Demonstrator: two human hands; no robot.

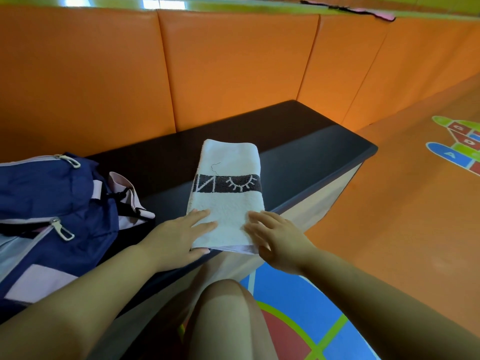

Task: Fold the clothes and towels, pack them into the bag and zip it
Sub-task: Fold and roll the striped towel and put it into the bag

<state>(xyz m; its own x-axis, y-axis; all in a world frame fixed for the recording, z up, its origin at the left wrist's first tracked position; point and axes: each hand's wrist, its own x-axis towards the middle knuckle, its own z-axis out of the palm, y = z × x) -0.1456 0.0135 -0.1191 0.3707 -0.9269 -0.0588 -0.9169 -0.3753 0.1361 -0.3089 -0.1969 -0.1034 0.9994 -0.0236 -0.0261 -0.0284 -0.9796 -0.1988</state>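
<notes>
I read "A" and "D" on the floor hopscotch tiles point(449, 154). The towel band point(227, 183) carries an "N"-like mark.

Both arms reach forward and inward, bare from the elbow down. The left forearm point(85, 289) comes in from the lower left, the wrist straight, and the left hand point(179, 237) lies palm down with its fingers point(205, 214) straight, close together and pointing ahead and to the right; its thumb stretches out along the near side. The right forearm point(376, 294) comes in from the lower right. The right hand point(275, 242) is also palm down, its fingers slightly spread and gently bent, pointing ahead and to the left. The two hands sit near each other, not touching. A bare knee point(226, 305) shows below, between the arms
</notes>
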